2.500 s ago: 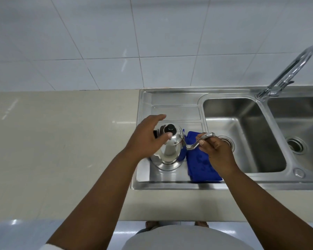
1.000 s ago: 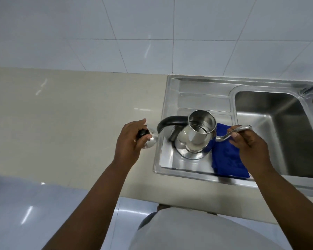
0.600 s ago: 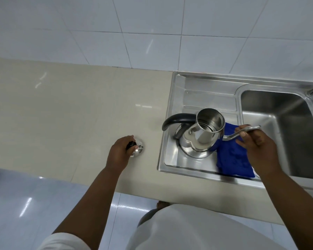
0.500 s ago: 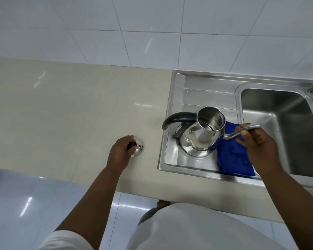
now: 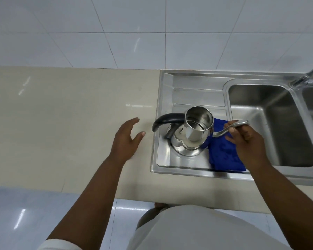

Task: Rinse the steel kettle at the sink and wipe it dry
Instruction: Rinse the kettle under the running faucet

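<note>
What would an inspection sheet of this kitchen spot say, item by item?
Surface: beige counter with a steel drainboard set into it.
Job's things: steel kettle on the drainboard, top open, no lid in view; blue cloth against its right side.
Clutter: nothing seen.
Hands: left hand open above the counter, holding nothing; right hand grips the kettle's thin spout.
Cables: nothing seen.
Surroundings: sink basin to the right, tap behind it, white wall tiles.
</note>
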Tool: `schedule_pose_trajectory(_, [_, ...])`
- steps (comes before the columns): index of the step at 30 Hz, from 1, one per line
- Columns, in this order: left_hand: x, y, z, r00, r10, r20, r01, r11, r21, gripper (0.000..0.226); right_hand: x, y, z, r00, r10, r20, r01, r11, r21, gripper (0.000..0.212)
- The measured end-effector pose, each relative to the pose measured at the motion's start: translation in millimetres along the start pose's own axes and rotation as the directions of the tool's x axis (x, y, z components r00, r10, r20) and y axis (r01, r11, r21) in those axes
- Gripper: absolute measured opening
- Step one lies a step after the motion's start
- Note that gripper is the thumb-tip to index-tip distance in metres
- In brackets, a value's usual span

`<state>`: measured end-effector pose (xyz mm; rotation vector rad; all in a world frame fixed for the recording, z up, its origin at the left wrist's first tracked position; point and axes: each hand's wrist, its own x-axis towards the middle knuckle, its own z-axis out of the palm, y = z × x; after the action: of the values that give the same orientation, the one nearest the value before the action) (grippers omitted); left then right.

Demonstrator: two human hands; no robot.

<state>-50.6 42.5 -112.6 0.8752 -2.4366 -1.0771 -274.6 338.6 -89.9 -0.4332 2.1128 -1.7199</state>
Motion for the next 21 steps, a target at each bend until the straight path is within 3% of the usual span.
schedule_pose_trajectory(3, [18.5,36.1,13.9,0.988,0.047,0.146,-0.038,0.997,-0.067,0.051,0.2,-0.2,2.3,0.999,0.030,-0.013,-0.029,0.998,0.047,0.026])
schedule_pose_trajectory(6, [29.3,53.6,27.6,0.971,0.071,0.228,-0.066,0.997,-0.028,0.033,0.1,1.2,2.7,0.999,0.033,-0.008,-0.033,0.996,0.077,0.024])
schedule_pose_trajectory(13, [24.8,79.7,20.7,0.994,0.039,0.106,-0.053,0.990,0.129,0.026,-0.9,2.8,-4.6,0.997,0.045,0.057,-0.055,0.981,0.185,0.024])
schedule_pose_trajectory(21, [22.3,196.9,54.8,0.993,0.113,0.040,-0.118,0.984,0.135,0.028,25.2,-14.0,-111.0,0.999,-0.029,0.022,0.023,0.965,0.260,0.021])
